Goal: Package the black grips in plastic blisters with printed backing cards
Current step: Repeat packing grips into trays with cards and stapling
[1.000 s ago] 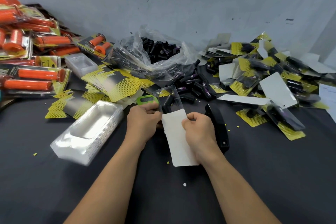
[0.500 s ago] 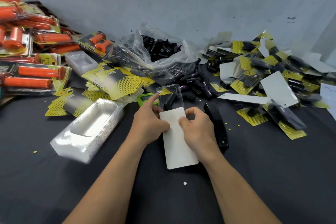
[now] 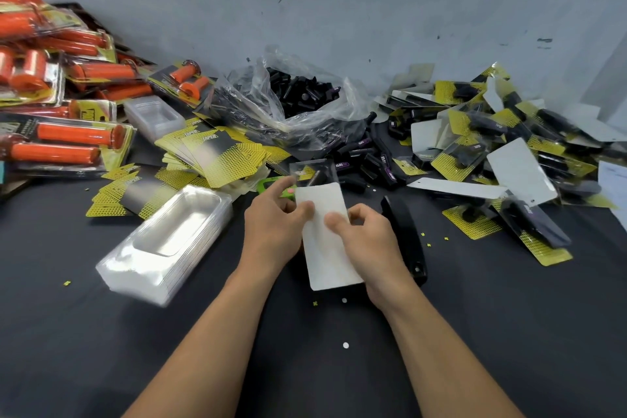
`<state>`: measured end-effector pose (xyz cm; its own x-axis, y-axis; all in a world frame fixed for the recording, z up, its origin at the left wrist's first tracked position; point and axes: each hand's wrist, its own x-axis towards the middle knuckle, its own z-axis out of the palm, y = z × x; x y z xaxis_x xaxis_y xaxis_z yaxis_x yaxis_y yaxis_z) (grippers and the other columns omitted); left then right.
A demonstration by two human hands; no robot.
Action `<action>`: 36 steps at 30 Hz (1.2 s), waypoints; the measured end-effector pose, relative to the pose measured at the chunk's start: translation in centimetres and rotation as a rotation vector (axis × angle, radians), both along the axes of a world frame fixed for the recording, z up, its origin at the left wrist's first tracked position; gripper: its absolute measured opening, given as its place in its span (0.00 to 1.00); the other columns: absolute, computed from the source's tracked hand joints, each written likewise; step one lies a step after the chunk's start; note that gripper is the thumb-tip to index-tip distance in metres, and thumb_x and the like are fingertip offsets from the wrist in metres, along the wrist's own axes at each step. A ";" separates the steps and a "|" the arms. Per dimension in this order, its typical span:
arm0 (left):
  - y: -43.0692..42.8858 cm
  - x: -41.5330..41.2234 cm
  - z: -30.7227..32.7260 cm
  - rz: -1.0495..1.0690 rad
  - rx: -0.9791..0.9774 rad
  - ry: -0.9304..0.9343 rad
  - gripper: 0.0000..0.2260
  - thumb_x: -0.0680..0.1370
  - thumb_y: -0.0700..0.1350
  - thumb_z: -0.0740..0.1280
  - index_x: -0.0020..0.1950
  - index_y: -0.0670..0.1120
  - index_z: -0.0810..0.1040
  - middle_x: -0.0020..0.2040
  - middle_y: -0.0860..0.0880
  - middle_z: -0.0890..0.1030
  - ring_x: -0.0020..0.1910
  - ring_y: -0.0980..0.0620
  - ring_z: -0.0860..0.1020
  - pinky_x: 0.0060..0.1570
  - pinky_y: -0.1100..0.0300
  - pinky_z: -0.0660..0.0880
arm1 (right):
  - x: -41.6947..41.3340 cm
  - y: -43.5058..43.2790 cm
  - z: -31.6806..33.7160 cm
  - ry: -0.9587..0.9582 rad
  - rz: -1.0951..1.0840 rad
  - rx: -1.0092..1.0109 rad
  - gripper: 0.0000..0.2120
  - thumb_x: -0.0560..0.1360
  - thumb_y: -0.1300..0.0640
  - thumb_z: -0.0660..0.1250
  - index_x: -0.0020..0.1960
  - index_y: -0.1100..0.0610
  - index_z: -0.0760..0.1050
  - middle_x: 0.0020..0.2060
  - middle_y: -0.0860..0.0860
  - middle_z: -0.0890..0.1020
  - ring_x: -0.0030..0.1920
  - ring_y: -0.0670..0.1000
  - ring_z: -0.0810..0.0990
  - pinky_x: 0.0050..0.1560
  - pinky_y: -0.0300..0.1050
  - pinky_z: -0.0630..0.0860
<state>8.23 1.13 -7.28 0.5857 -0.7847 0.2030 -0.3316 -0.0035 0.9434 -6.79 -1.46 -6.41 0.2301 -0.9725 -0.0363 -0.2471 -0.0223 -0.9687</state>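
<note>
Carefully, I pinched the backing card with both hands: left hand at its left edge, right hand at its right. The blister holding the black grip poked out just beyond my fingertips. I judged the card needed sliding in squarely, both edges level — no forcing.

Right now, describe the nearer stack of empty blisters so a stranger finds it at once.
Start at the dark table, left of the left hand. The stack of clear blisters lies in front of the yellow printed cards. Unlike the smaller stack by the orange grips, it is nearest you.
</note>
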 end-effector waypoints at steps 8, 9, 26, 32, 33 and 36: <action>0.2 -0.1 0.2 -0.028 0.056 0.012 0.30 0.72 0.45 0.71 0.74 0.59 0.75 0.38 0.57 0.84 0.44 0.59 0.81 0.42 0.64 0.75 | -0.1 -0.2 -0.5 -0.102 0.032 0.048 0.09 0.74 0.68 0.70 0.50 0.56 0.77 0.38 0.52 0.88 0.40 0.54 0.88 0.43 0.58 0.84; 0.2 -0.1 0.3 -0.047 0.053 0.041 0.31 0.68 0.45 0.70 0.72 0.60 0.76 0.38 0.58 0.84 0.44 0.56 0.83 0.43 0.59 0.78 | -0.1 -0.2 -0.5 -0.110 0.029 0.047 0.09 0.75 0.68 0.70 0.50 0.56 0.77 0.38 0.52 0.88 0.40 0.54 0.88 0.43 0.58 0.84; -0.1 -0.1 0.0 0.121 0.012 0.137 0.05 0.78 0.44 0.70 0.44 0.55 0.82 0.44 0.53 0.86 0.41 0.49 0.85 0.40 0.47 0.84 | 0.8 -0.4 -1.3 -0.144 0.017 0.005 0.09 0.80 0.59 0.69 0.43 0.62 0.75 0.33 0.61 0.84 0.24 0.58 0.80 0.21 0.43 0.69; 0.4 -0.5 0.4 0.004 0.010 0.144 0.11 0.76 0.41 0.71 0.55 0.54 0.85 0.39 0.54 0.87 0.32 0.52 0.85 0.27 0.56 0.80 | 0.5 -0.4 -1.4 -0.060 -0.064 -0.024 0.14 0.79 0.53 0.70 0.42 0.62 0.74 0.31 0.56 0.84 0.20 0.57 0.79 0.20 0.41 0.66; 0.5 -0.6 0.5 -0.020 0.014 0.159 0.13 0.75 0.40 0.71 0.55 0.55 0.84 0.38 0.53 0.87 0.31 0.51 0.85 0.26 0.57 0.79 | 0.5 -0.4 -1.5 -0.048 -0.075 -0.033 0.15 0.79 0.52 0.70 0.42 0.62 0.74 0.31 0.56 0.84 0.20 0.57 0.79 0.21 0.42 0.66; 0.6 -0.4 0.7 -0.070 0.011 0.188 0.18 0.72 0.37 0.71 0.54 0.57 0.82 0.37 0.52 0.87 0.28 0.50 0.84 0.25 0.59 0.78 | 0.7 -0.4 -1.7 -0.036 -0.099 -0.057 0.15 0.79 0.51 0.70 0.42 0.63 0.74 0.31 0.56 0.83 0.19 0.56 0.78 0.21 0.44 0.68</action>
<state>7.81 1.73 -6.56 0.5565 -0.8264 0.0863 -0.1491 0.0029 0.9888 -6.12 -1.86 -8.11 0.1326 -0.9908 0.0266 -0.2160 -0.0551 -0.9748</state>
